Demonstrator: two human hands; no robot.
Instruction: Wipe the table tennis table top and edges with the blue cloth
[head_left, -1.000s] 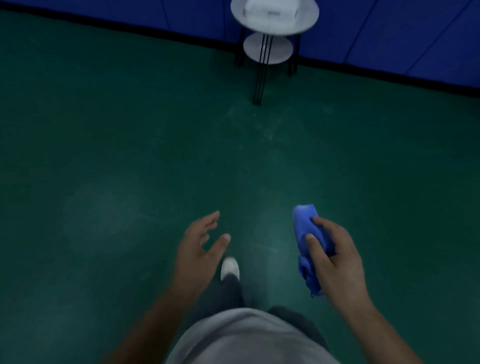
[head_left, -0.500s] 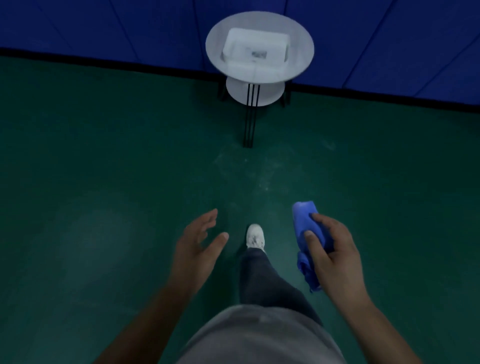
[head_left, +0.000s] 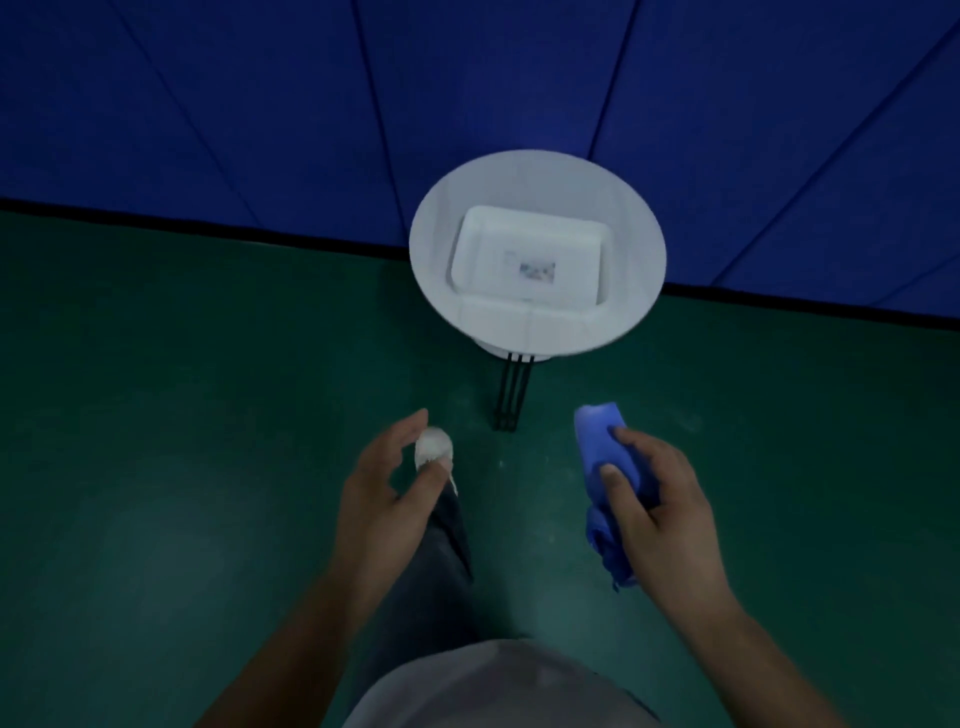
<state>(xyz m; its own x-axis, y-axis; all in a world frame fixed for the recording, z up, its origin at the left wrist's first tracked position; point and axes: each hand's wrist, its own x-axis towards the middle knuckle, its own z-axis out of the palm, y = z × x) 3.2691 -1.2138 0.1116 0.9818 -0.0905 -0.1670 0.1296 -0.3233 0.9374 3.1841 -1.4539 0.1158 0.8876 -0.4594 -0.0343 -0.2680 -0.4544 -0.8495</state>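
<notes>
My right hand (head_left: 660, 509) grips the bunched blue cloth (head_left: 602, 441), with fingers and thumb curled round it; one end sticks up past the fingertips and the other hangs below the palm. My left hand (head_left: 379, 499) hangs empty at the lower middle, its fingers loosely spread above my white shoe (head_left: 434, 447). The table tennis table is not in view.
A small round white side table (head_left: 530, 332) on black legs stands just ahead by the blue wall (head_left: 260, 104). A white rectangular tray (head_left: 530, 260) lies on it. Green floor (head_left: 156, 415) spreads to both sides.
I have walked forward: the round side table has come much closer and lower in view. My left foot has stepped ahead. Both hands keep their pose, the cloth still held.
</notes>
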